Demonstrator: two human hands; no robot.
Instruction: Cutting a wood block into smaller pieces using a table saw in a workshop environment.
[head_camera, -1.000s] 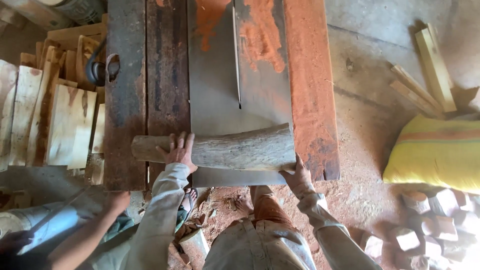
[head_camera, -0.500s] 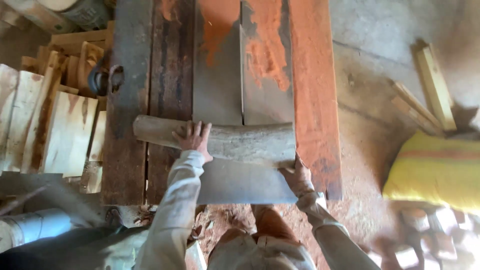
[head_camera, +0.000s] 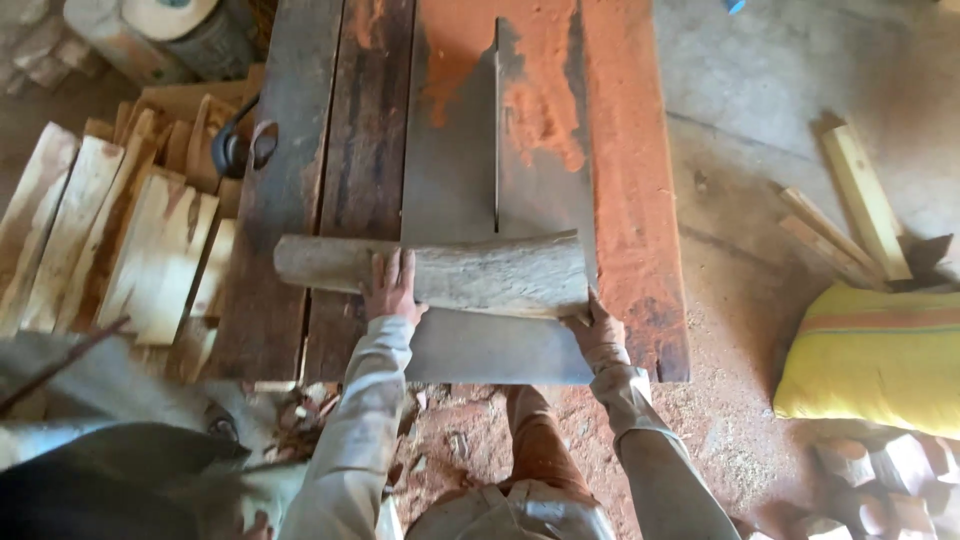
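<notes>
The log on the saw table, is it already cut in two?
No. The log lies whole across the table, with both hands on it.

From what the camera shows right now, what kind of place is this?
Probably a small woodworking or sawmill yard. Both hands, left and right, press a log across a saw table dusted with red sawdust, and cut planks are stacked beside it.
</notes>
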